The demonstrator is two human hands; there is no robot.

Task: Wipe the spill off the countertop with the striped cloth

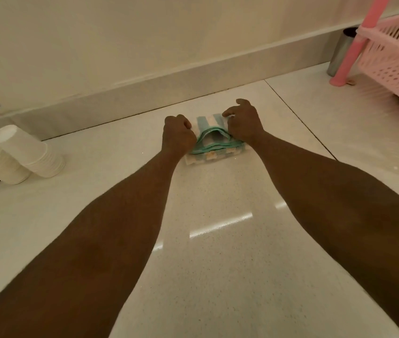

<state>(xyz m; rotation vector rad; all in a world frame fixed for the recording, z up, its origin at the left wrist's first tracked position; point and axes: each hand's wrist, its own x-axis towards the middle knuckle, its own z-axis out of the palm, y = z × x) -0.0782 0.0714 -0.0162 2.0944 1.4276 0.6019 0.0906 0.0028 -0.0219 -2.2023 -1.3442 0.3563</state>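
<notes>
the folded striped cloth (214, 142) lies mid-frame on the worktop (218, 240); left hand (178, 135) and right hand (242, 125) each have their grip clamped on its side edges. soft, light, floppy: best held bunched.

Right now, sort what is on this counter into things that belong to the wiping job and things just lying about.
Belongs to the job:
folded teal-and-white striped cloth
left hand and right hand, both gripping it
glossy white speckled countertop

Just lying about:
stacks of white paper cups, on their sides
pink plastic basket rack
steel cylinder behind the rack's leg
</notes>
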